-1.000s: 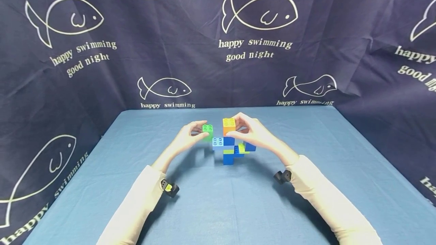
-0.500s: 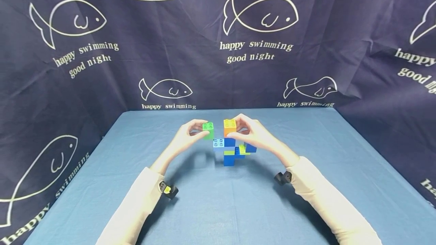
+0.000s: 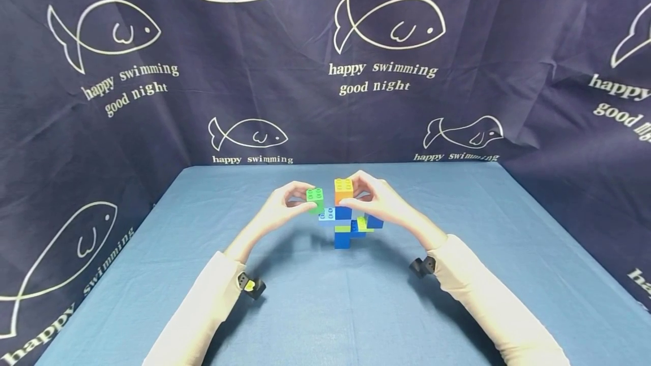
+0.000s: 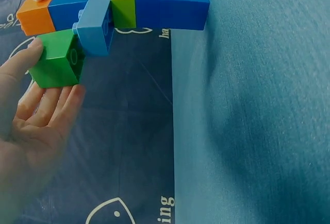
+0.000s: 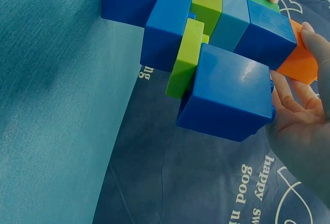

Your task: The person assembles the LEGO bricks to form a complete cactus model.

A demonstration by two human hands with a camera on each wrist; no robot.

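A brick tower point(image 3: 347, 225) of dark blue, lime and light blue bricks stands mid-table with an orange brick point(image 3: 343, 190) on top. My right hand point(image 3: 375, 199) pinches the orange brick point(image 5: 299, 62) between thumb and fingers. My left hand point(image 3: 285, 206) pinches a green brick point(image 3: 315, 199) and holds it just above the light blue brick point(image 3: 327, 214) that sticks out to the left. In the left wrist view the green brick point(image 4: 56, 58) is right at the light blue brick point(image 4: 98, 26). A dark blue brick point(image 5: 229, 92) juts from the tower's right side.
The tower stands on a blue tablecloth point(image 3: 325, 298). Dark fish-print curtains point(image 3: 325, 61) close off the back and both sides. Black wrist cameras point(image 3: 251, 284) hang under both sleeves.
My left hand has carried the green brick right and slightly down, from beside the tower to just over the light blue brick. The right hand stays on the orange brick.
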